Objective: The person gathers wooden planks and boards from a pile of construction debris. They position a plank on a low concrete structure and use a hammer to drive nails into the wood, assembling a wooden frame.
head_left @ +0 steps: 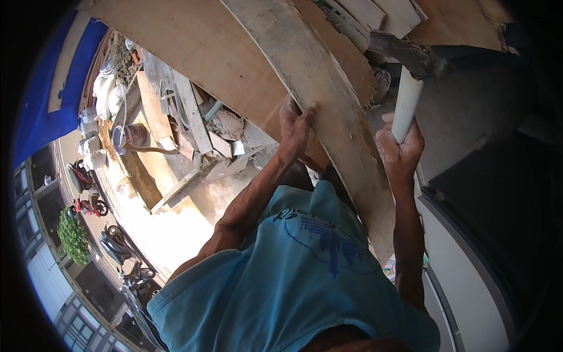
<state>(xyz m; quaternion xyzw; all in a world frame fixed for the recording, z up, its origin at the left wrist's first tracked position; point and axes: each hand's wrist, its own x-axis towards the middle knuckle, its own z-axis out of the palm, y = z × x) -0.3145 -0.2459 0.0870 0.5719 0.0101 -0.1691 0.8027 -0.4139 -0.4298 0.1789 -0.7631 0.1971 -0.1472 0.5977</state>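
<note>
A long, worn wooden board [337, 100] runs from the top of the view down in front of my body, its face smeared with pale dried dirt. My left hand [297, 126] is closed on its left edge, thumb lying on the face. On the other side of the board, my right hand [403, 149] grips a hammer [407, 105] by its pale, whitish handle. The dark hammer head [404, 53] is raised, apart from the board. Behind the board stretches a broad brown plywood sheet [205, 53].
Scrap planks [193, 111], a bucket [132, 138] and white sacks [108, 97] lie in a heap to the left. More wood pieces [393, 14] are at the top right. Beyond the heap, motorbikes [88, 205] stand along a street. A dark panel [498, 199] is at the right.
</note>
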